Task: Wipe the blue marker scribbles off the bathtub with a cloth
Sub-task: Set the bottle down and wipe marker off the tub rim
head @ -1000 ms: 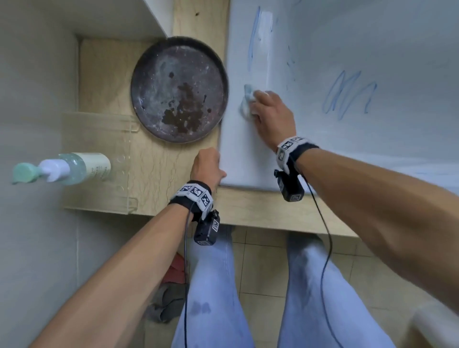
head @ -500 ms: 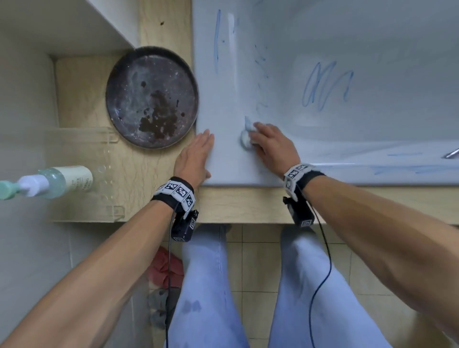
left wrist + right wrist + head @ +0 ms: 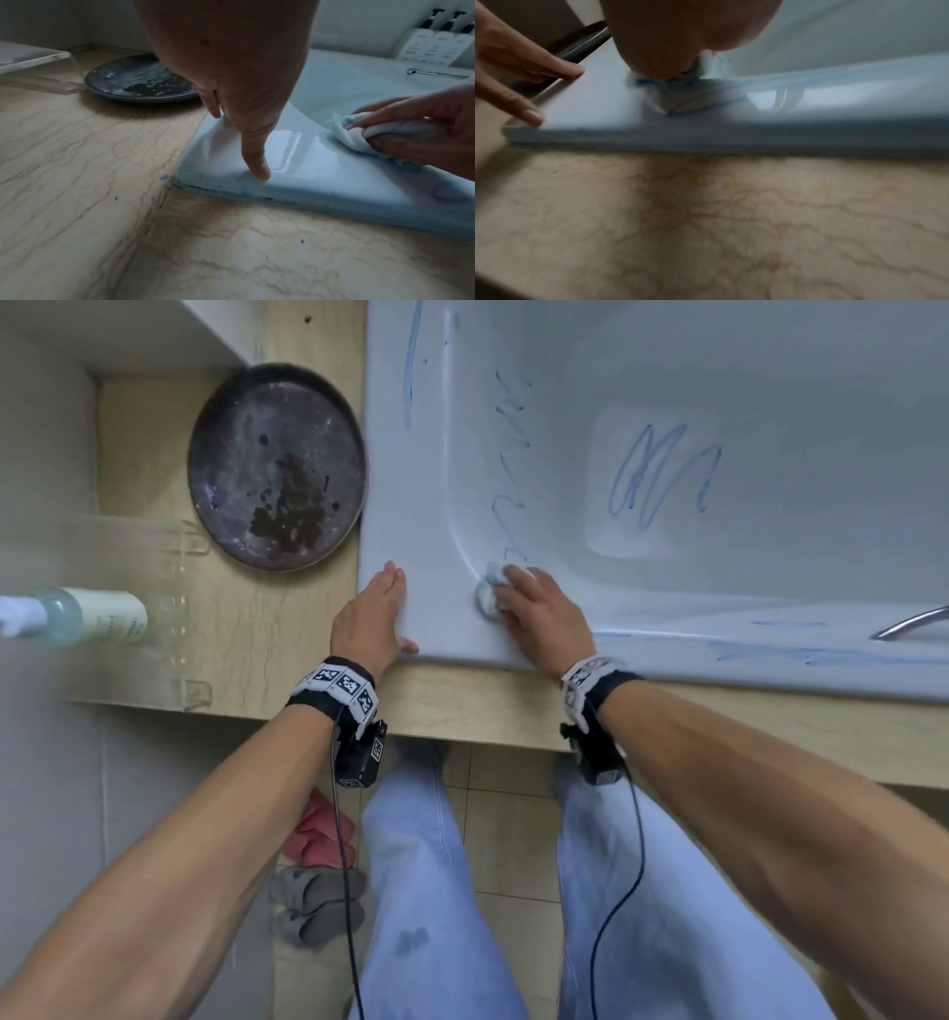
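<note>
The pale bathtub (image 3: 411,531) carries blue marker scribbles: a streak on the left rim (image 3: 411,367), a zigzag down the inner corner (image 3: 511,454), a large scrawl on the tub floor (image 3: 662,469) and smears along the near rim (image 3: 801,652). My right hand (image 3: 534,613) grips a bunched white cloth (image 3: 488,595) and presses it on the rim's inner corner; the cloth (image 3: 352,134) shows blue stain. My left hand (image 3: 377,608) lies flat with straight fingers on the tub's near left corner, the index fingertip (image 3: 259,170) on the rim.
A dirty dark round plate (image 3: 277,467) sits on the beige marble surround (image 3: 231,629) left of the tub. A clear acrylic shelf (image 3: 154,557) and a pump bottle (image 3: 77,616) stand further left. A chrome handle (image 3: 909,621) is at right. Cloths (image 3: 318,834) lie on the floor.
My right hand has drawn the cloth down the left rim toward the near inner corner. My left hand went from curled at the tub's edge to flat on the corner.
</note>
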Motion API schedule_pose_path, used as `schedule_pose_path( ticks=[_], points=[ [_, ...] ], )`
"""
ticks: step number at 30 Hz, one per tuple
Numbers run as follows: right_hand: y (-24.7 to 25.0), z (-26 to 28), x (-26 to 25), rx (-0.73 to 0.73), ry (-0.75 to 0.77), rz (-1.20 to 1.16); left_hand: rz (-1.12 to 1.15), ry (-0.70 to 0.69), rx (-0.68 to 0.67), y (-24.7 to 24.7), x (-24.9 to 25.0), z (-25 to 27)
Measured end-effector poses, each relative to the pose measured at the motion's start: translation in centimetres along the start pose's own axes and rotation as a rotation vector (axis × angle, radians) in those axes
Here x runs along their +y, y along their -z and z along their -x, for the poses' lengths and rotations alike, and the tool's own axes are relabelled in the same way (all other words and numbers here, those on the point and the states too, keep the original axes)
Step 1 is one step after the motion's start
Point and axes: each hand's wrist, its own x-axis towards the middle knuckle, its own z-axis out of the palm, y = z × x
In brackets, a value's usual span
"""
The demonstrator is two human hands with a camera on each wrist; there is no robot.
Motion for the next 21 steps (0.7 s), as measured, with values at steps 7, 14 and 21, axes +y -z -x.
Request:
schedule_pose_path(
  ticks=[7,14,21],
  points=[
    [0.4,5.1,1.6,-0.209,0.249,-0.055,0.011,0.076,0.019,-1.8,4.0,1.7],
    [2.1,6.8,3.3,0.033,-0.012,0.033,-0.016,0.147,-0.009,-1.7,5.4,1.3],
    [-3.3,4.6,-4.6,0.028,-0.023,-0.009,-0.054,0.097,0.004,-2.1,4.8,0.9]
  ],
)
